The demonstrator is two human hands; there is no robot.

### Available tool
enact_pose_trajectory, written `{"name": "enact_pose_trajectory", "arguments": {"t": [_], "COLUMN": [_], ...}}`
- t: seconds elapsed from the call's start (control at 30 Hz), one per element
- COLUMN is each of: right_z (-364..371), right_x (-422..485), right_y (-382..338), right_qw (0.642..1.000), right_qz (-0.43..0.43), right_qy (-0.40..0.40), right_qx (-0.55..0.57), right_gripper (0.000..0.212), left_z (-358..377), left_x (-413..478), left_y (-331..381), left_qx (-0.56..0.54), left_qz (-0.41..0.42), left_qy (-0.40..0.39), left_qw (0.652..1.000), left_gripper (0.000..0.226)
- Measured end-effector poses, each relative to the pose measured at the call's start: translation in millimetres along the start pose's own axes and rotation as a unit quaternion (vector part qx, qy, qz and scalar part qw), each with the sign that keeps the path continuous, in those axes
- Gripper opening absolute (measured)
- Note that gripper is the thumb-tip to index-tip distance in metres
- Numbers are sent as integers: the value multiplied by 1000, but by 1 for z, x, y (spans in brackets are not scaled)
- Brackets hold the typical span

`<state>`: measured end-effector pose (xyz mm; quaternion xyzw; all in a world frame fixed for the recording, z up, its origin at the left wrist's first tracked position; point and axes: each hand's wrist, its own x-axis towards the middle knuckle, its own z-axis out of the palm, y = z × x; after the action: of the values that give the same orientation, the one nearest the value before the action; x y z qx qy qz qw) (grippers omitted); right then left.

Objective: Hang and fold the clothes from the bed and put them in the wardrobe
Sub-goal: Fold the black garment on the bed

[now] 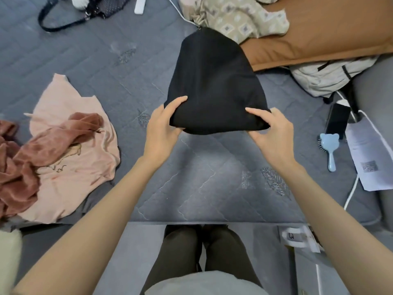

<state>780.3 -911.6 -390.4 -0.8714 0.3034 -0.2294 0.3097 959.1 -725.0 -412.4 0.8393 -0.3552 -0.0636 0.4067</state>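
Note:
A folded black garment (212, 81) lies on the grey bed (212, 177), its far end reaching toward the pillows. My left hand (163, 128) grips its near left corner, thumb on top and fingers under the fold. My right hand (274, 133) grips the near right corner the same way. To the left on the bed lies a pale pink top (70, 179) with a rust-pink garment (32, 150) crumpled over it.
An orange-brown pillow (319, 37) and a patterned beige cloth (240, 15) lie at the back right. A black handbag (85, 11) and white remote (139, 4) are at the back left. On the right are a blue hairbrush (329, 150), a phone (338, 120), papers (368, 160) and a white cable (350, 192).

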Motion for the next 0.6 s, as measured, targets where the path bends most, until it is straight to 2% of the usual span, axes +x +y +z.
{"name": "enact_pose_trajectory", "arguments": {"t": [0.07,0.17,0.23,0.3,0.33,0.4,0.43,0.5,0.57,0.6], "right_z": [14,43,62,76,80,85,88,94,100,103], "right_x": [-13,-47,-75,-104,-117,-132,-134,-127,-107,-95], "right_y": [19,59,88,112,121,133,136,137,132,129], "right_qw": [998,976,928,860,838,822,824,853,902,925], "right_qz": [47,171,281,374,400,439,458,458,392,345], "right_qy": [-29,-133,-241,-345,-370,-361,-328,-232,-154,-140], "right_qx": [8,22,33,33,25,28,48,95,94,75], "right_gripper": [49,48,37,24,23,34,42,59,70,70], "left_z": [20,54,73,86,91,99,103,110,115,120], "left_x": [-11,-45,-75,-104,-114,-122,-121,-110,-92,-82], "left_y": [-15,-50,-75,-93,-97,-100,-100,-96,-84,-77], "left_qx": [-49,-119,-147,-168,-174,-185,-186,-167,-107,-52], "left_qz": [-29,-154,-251,-356,-396,-449,-459,-431,-338,-258], "left_qy": [-39,-173,-264,-335,-345,-313,-285,-218,-153,-129], "left_qw": [998,966,920,856,833,816,820,860,923,956], "left_gripper": [69,67,53,42,38,36,44,71,85,82]}}
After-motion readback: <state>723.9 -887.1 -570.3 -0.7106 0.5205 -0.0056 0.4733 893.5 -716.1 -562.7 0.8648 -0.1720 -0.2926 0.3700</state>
